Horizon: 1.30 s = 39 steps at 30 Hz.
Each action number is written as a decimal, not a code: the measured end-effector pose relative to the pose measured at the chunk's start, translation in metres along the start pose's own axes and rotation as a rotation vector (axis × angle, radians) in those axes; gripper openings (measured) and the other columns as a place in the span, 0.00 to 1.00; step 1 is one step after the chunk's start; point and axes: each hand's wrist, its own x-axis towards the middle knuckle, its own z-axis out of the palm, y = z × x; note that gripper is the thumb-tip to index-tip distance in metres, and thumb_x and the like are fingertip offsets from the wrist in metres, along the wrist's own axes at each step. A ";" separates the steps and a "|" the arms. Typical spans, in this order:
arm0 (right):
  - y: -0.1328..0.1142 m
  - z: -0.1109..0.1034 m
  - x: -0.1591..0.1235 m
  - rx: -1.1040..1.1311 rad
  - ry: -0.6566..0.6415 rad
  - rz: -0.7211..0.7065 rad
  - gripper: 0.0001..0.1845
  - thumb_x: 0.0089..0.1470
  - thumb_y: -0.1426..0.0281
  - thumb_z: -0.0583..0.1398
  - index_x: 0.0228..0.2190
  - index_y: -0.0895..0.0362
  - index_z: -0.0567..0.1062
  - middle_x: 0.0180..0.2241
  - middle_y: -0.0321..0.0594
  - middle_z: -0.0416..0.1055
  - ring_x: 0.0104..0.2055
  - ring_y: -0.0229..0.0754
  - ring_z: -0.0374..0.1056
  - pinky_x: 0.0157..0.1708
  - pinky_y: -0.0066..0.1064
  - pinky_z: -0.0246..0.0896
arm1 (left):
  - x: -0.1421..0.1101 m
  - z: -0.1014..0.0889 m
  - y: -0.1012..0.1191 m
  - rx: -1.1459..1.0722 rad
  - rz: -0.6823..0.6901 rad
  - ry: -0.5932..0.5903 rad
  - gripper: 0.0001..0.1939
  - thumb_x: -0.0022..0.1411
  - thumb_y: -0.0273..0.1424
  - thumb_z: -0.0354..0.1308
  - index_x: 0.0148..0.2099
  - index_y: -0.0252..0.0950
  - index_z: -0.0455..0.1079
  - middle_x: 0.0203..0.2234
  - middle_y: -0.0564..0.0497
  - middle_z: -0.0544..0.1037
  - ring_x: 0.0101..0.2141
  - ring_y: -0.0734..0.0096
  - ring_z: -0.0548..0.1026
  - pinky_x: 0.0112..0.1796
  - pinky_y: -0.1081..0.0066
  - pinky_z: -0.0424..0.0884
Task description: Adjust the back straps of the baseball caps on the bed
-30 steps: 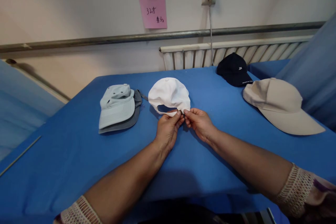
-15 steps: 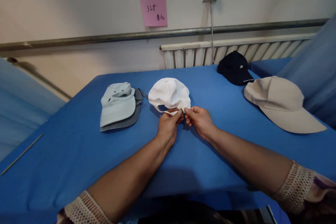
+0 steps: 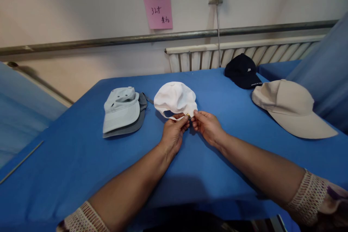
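A white baseball cap [image 3: 175, 96] rests on the blue-covered table, its rear opening and strap turned toward me. My left hand [image 3: 175, 130] pinches the strap near a small gold-coloured buckle [image 3: 188, 116]. Just to the right, my right hand [image 3: 207, 125] grips the cap's lower edge beside that buckle between thumb and fingers. The fingertips of both hands are close together, and the strap's end is partly hidden behind them.
On the left, a pale blue-grey cap [image 3: 121, 110] sits on a dark grey cap [image 3: 136, 128]. A black cap [image 3: 241, 70] and a larger beige cap [image 3: 292, 103] lie to the right. Behind the table [image 3: 81, 159] are a radiator [image 3: 201, 59] and a metal rail [image 3: 122, 39].
The gold-coloured buckle now shows between my fingertips, where the thumbs mostly covered it before. Both hands keep their hold and the cap stays in place.
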 end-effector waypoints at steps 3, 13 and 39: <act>-0.002 0.000 -0.001 0.042 -0.007 0.052 0.19 0.39 0.59 0.72 0.23 0.57 0.71 0.21 0.33 0.68 0.20 0.32 0.61 0.19 0.25 0.55 | -0.002 0.001 0.001 0.006 0.005 0.019 0.19 0.39 0.26 0.74 0.35 0.31 0.71 0.24 0.52 0.76 0.25 0.76 0.73 0.31 0.73 0.68; 0.000 -0.004 0.001 0.084 -0.033 0.057 0.17 0.40 0.63 0.72 0.23 0.57 0.71 0.20 0.32 0.69 0.20 0.32 0.61 0.20 0.24 0.55 | -0.005 0.003 0.001 0.031 0.027 0.029 0.18 0.38 0.27 0.73 0.31 0.33 0.69 0.19 0.56 0.73 0.22 0.78 0.69 0.26 0.75 0.63; -0.023 -0.048 0.034 -0.106 0.354 -0.100 0.07 0.42 0.71 0.63 0.25 0.57 0.68 0.20 0.31 0.63 0.19 0.32 0.59 0.18 0.24 0.55 | 0.011 -0.018 0.025 -0.157 -0.205 0.156 0.08 0.64 0.29 0.54 0.34 0.30 0.71 0.24 0.48 0.76 0.23 0.75 0.74 0.25 0.75 0.71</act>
